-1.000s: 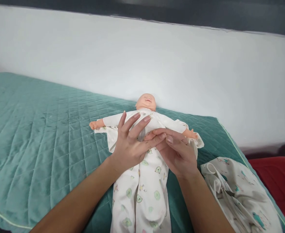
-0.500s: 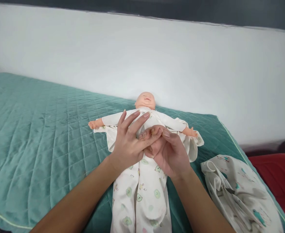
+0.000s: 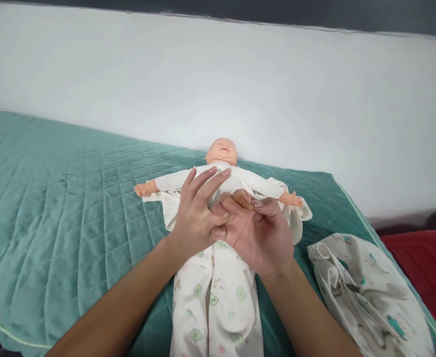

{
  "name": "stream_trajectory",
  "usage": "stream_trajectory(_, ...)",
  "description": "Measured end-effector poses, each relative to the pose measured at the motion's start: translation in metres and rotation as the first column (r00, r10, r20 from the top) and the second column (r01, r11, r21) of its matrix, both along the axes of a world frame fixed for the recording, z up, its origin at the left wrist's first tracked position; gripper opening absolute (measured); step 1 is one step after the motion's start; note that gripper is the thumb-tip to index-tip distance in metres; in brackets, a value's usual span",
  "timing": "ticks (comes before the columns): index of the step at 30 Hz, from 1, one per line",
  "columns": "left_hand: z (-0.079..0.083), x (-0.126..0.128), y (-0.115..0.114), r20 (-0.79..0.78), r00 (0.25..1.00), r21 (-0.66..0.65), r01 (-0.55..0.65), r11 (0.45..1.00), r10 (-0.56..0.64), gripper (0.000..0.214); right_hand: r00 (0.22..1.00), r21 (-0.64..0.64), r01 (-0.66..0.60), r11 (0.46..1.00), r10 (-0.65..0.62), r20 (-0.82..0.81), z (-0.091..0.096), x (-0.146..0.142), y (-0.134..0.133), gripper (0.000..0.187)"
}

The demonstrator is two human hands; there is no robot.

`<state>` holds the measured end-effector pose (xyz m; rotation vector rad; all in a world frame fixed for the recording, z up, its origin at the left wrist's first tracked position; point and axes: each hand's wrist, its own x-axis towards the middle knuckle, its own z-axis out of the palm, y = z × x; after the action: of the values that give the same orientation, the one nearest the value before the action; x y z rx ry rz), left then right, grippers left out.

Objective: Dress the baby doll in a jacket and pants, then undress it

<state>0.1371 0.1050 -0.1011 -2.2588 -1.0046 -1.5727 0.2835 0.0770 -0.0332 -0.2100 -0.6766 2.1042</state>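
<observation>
A baby doll (image 3: 222, 149) lies on its back, arms spread, on a green quilted bed cover (image 3: 54, 198). It wears a white sleepsuit (image 3: 215, 297) printed with small green bears. Both my hands meet over the doll's chest. My left hand (image 3: 193, 218) has three fingers stretched towards the doll's neck, while its thumb and forefinger pinch at the suit's front. My right hand (image 3: 264, 235) is curled, palm turned towards me, its fingertips pinched against the left hand's at the same spot. The cloth inside the pinch is mostly hidden.
A crumpled white printed cloth (image 3: 362, 292) lies on the bed to the right of the doll. Beyond the bed's right edge is a red object (image 3: 422, 267). A white wall (image 3: 240, 84) runs close behind the doll's head.
My right hand has turned palm-up and curled its fingers in; both hands' pinch has tightened at the doll's chest. The doll has not moved.
</observation>
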Motion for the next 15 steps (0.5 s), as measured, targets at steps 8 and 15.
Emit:
stream_trajectory(8,0.0053,0.0012,0.0026,-0.089,0.995,0.111,-0.027,0.993,0.037,0.024,0.999,-0.071,0.002,0.997,-0.005,-0.049,0.0035,0.0026,-0.0003,0.016)
stream_trajectory(15,0.0012,-0.0008,0.0031,-0.089,0.995,0.042,-0.037,0.998,0.041,0.032,0.996,-0.047,-0.012,0.999,0.008,-0.083,0.0005,-0.0006,-0.0025,0.006)
